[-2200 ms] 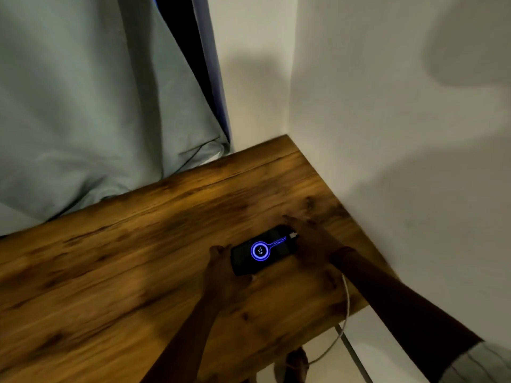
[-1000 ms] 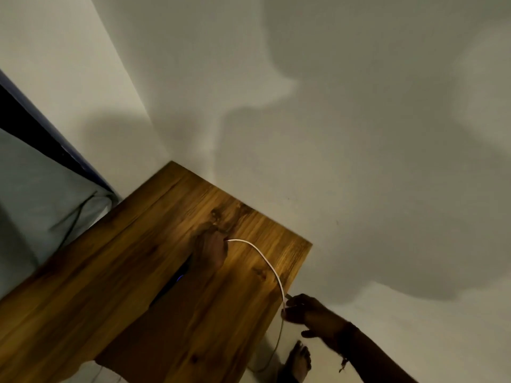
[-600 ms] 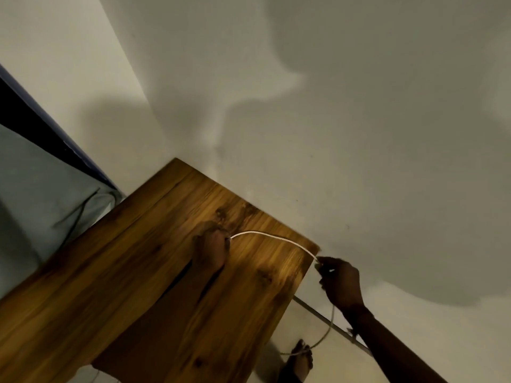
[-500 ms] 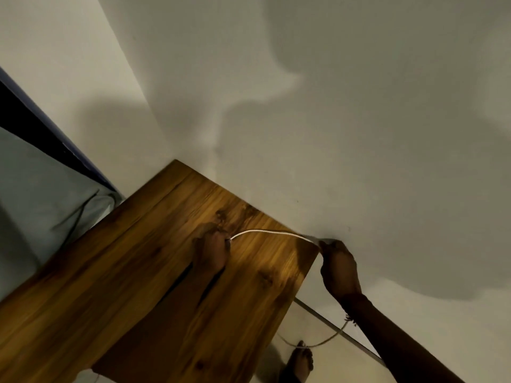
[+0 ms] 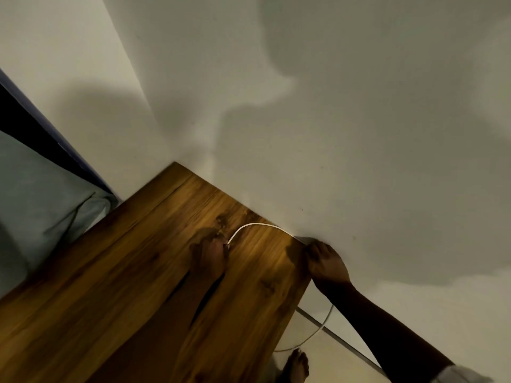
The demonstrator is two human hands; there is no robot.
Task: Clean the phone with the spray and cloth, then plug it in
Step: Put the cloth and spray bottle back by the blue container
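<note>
My left hand (image 5: 209,254) lies flat on the wooden table (image 5: 116,294), near its far right corner. It covers the phone, which is hidden under the hand and forearm. A white charging cable (image 5: 255,224) arcs from my left fingertips across the tabletop to my right hand (image 5: 326,265). That hand pinches the cable at the table's right edge, close against the wall. Below the hand the cable hangs in a loop toward the floor. No spray or cloth is in view.
White walls (image 5: 359,134) meet in a corner just behind the table. Pale grey-green bedding (image 5: 41,217) and a dark blue frame (image 5: 38,134) lie to the left. Below the right edge are a thin metal bar (image 5: 340,337) and a bare foot (image 5: 297,366).
My right hand has left the phone, taken the cable below the table edge and drawn it up to the corner by the wall. My left hand stayed on the phone. The view swung right.
</note>
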